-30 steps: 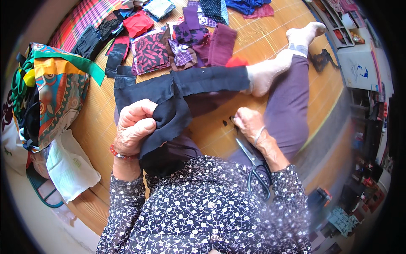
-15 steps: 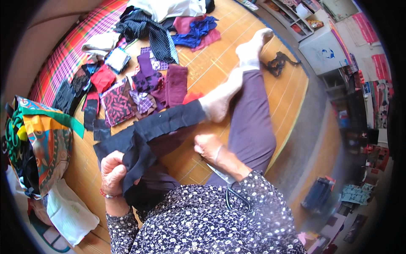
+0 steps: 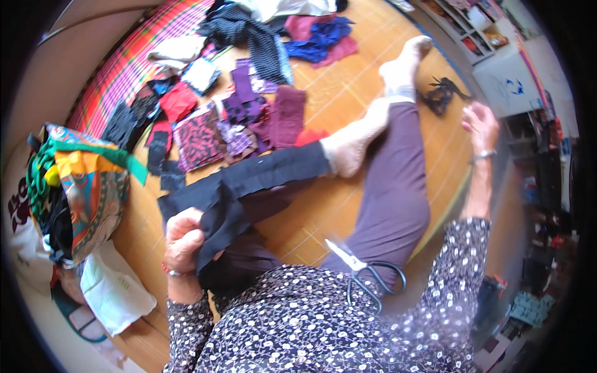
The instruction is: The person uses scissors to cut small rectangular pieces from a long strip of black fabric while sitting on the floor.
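My left hand (image 3: 185,241) is closed on a black cloth (image 3: 249,177) that lies across my bent left leg, one end folded over and hanging by my fist. Stretched far out to the right, my right hand (image 3: 481,129) is raised with its fingers loosely bent and apart; nothing shows in them. The nearest thing to it is a tangle of dark strips (image 3: 439,96) on the mat. Scissors (image 3: 367,267) with dark handles rest on my lap, blades partly spread and pointing away to the left.
Folded purple, red and patterned cloth pieces (image 3: 199,138) lie on the bamboo mat (image 3: 323,112). Beyond them are a dotted dark garment (image 3: 264,46) and blue cloth (image 3: 318,40). A colourful stuffed bag (image 3: 99,196) and white plastic bag (image 3: 116,289) stand left. Shelves (image 3: 457,28) are at far right.
My right hand has swung from above my lap out to the far right, leaving the scissors fully in sight on my lap. My left hand still grips the black cloth. The view has shifted slightly.
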